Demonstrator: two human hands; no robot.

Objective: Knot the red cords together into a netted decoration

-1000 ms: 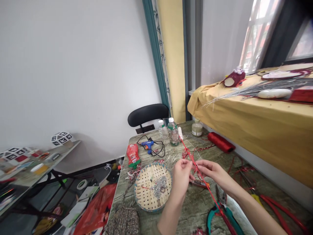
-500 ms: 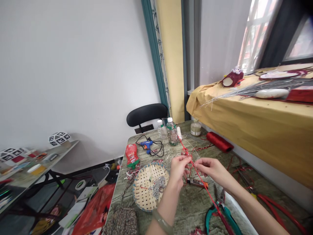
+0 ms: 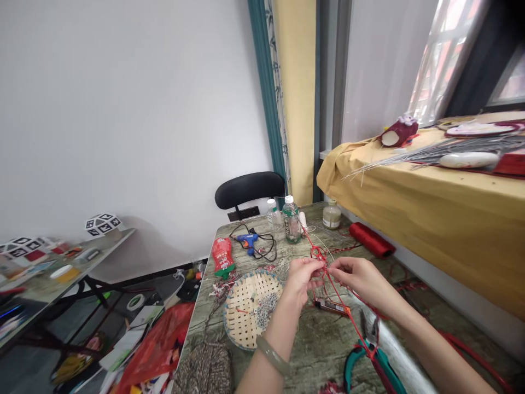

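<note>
A red cord (image 3: 339, 298) runs from near the bottles, through my fingers, down towards the green-handled pliers (image 3: 371, 350). My left hand (image 3: 302, 276) pinches the cord at a small looped knot (image 3: 316, 253). Close beside it, my right hand (image 3: 355, 276) has thumb and forefinger closed on a red strand next to the knot. Beneath the hands lies an orange and black lighter (image 3: 333, 306). Left of my left wrist stands a round woven basket (image 3: 241, 320) with many small metal nuts in it.
Around the work are a blue glue gun (image 3: 248, 241), a red pouch (image 3: 222, 254), a green-labelled bottle (image 3: 291, 221), a glass jar (image 3: 332, 215) and a red thread spool (image 3: 372, 239). Brown yarn (image 3: 205, 369) lies at the near left. A yellow-draped shelf (image 3: 410, 219) borders the right.
The view has shifted slightly. My right hand has come in closer to my left, drawing a red strand that now trails below it. My left hand keeps its pinch at the knot.
</note>
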